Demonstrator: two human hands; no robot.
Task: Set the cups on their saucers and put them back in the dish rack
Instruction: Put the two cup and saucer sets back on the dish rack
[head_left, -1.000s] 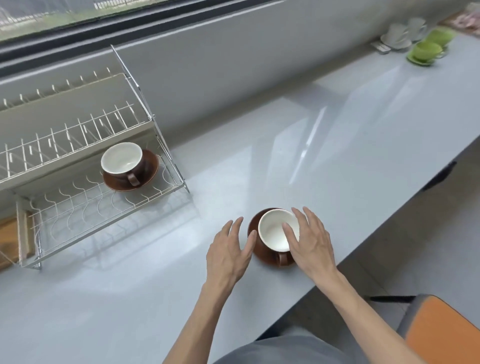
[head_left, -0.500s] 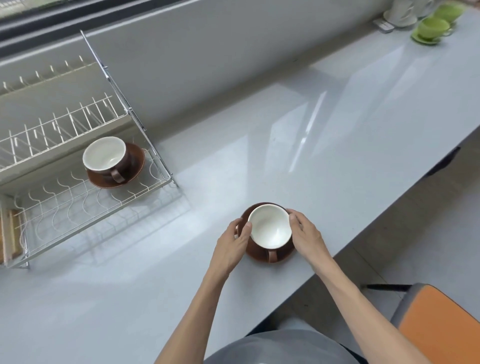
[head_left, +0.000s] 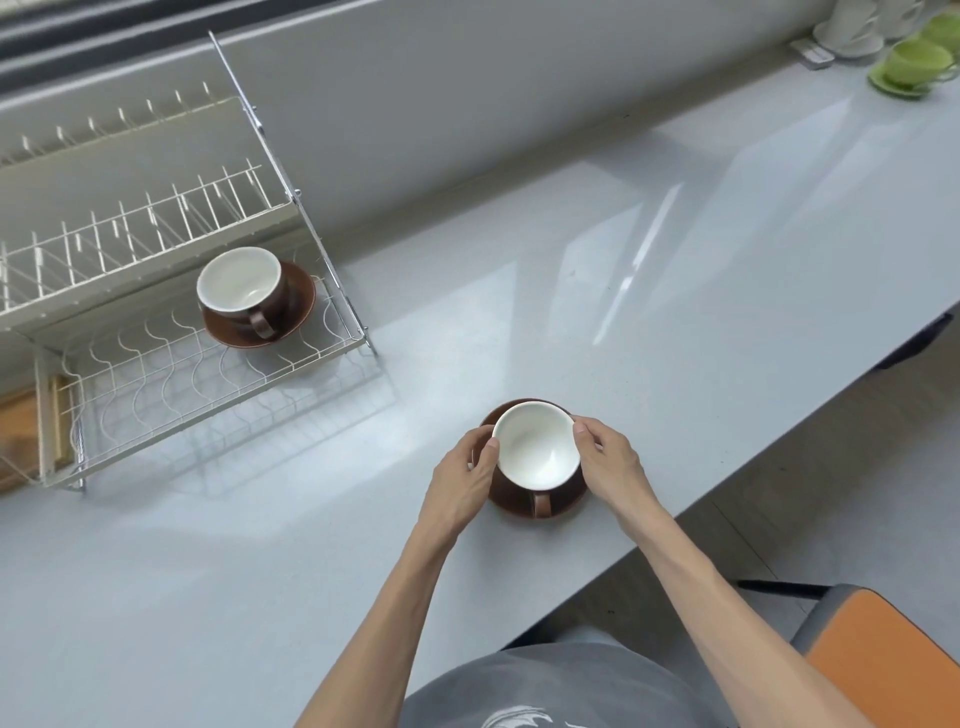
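Hands first: my left hand and right hand pinch opposite edges of the saucer w/ the cup seated on it, on the table right of the dish rack. Step: carry pair to rack. Next move needs a level lift, beside the other cup already in it.

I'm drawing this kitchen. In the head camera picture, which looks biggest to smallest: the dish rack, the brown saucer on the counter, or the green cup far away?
1. Dish rack, biggest by far.
2. Brown saucer on the counter.
3. Green cup, smallest-looking, but it sits far from the camera, so its real size could be closer to the saucer's.
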